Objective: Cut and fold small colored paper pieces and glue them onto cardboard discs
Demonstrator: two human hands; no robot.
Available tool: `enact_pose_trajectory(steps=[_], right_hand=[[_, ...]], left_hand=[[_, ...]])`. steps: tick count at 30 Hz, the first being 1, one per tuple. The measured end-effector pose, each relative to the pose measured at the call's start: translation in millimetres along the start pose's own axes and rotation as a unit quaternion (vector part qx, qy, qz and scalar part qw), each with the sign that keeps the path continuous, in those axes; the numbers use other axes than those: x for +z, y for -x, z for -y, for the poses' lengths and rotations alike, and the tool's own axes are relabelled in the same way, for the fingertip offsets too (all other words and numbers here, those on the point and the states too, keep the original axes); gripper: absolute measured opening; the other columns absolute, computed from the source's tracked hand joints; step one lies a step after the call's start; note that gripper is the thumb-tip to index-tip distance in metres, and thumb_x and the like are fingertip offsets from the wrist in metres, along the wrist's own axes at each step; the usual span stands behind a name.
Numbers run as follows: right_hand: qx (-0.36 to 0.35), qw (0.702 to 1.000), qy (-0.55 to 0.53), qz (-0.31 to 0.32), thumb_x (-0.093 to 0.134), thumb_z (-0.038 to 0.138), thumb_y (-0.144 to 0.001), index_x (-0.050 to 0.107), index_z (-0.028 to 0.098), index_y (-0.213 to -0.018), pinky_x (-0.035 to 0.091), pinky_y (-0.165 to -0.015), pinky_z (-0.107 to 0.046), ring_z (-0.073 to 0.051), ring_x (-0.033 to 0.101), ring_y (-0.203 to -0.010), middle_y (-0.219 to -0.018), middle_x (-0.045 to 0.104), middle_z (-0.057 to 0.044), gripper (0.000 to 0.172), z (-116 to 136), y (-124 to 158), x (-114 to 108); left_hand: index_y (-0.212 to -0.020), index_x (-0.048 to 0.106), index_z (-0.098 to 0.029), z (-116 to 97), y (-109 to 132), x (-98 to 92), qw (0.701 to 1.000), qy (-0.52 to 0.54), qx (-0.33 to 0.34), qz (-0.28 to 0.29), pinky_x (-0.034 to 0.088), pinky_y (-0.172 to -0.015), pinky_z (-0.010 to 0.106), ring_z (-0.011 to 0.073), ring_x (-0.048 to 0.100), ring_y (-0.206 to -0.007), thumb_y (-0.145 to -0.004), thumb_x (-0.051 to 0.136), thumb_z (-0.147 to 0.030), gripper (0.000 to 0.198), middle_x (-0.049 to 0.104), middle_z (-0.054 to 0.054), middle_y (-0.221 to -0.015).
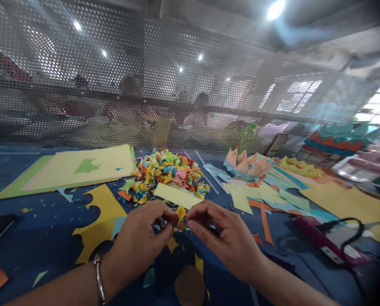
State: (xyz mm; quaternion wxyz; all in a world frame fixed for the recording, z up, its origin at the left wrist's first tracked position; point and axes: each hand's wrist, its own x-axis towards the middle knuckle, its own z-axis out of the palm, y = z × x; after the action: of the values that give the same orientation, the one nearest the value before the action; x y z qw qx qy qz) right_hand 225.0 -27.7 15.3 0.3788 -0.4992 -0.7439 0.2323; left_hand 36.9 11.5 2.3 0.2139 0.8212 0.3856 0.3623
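Observation:
My left hand (145, 231), with a silver bracelet at the wrist, pinches a small folded yellow paper piece (181, 212) between thumb and fingertips. Close beside its right edge, the thumb and forefinger of my right hand (220, 233) are pinched together; whatever they hold is too small to make out. Just beyond both hands lies a pale yellow paper strip (177, 195), against a heap of small folded paper pieces (169, 168) in many colours. A yellow sheet with curved cut-outs (102, 219) rests on the table left of my left hand.
Stacked paper sheets (81, 168) lie at the left. To the right are pointed peach paper shapes (241, 161), paper offcuts (263, 193), and a purple power strip (328, 242) with a black cable. A perforated metal screen (164, 85) stands behind the blue table (49, 229); people show dimly through it.

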Motion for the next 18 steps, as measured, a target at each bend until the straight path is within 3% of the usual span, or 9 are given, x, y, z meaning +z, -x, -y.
enact_pose_trajectory(steps=[18], right_hand=[[-0.014, 1.0, 0.009, -0.006, 0.054, 0.024, -0.084, 0.058, 0.02, -0.081, 0.043, -0.057, -0.022, -0.01, 0.053, -0.06, -0.07, 0.059, 0.002, 0.006, 1.0, -2.2, 1.2]], left_hand=[[-0.071, 0.059, -0.02, 1.0, 2.7, 1.2, 1.0, -0.002, -0.002, 0.025, 0.042, -0.061, 0.026, 0.0136, 0.058, -0.066, -0.072, 0.054, -0.009, 0.012, 0.063, -0.002, -0.07]])
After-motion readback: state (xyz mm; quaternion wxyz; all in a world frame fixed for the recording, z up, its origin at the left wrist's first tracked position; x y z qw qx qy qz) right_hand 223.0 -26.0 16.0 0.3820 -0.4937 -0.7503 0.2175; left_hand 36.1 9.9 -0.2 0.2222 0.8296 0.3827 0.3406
